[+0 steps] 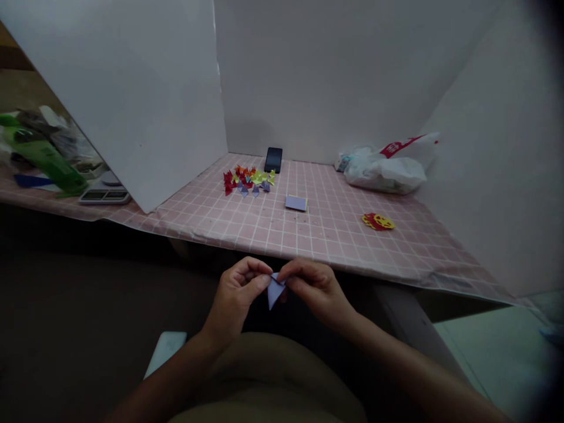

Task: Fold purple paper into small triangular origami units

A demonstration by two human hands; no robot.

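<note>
Below the bench's near edge, over the lap, both hands meet in open air with dark room all around them. Left hand (235,294) and right hand (315,288) come together on a small folded purple paper triangle (275,290), its point hanging down. Left grip is pressed shut, thumb and forefinger pinching the triangle's upper left corner; right grip pinches the upper right corner the same way. Up on the bench (335,235), a pink checked cloth covers the top. Toward the far edge lies a heap of coloured folded paper pieces (247,179), with a black phone (273,159) just behind it. A purple paper stack (296,203) sits mid-bench, well apart from the hands. Red-and-yellow cutouts (378,221) lie rightward, a white plastic bag (383,167) at the far right corner. White boards wall three sides.
</note>
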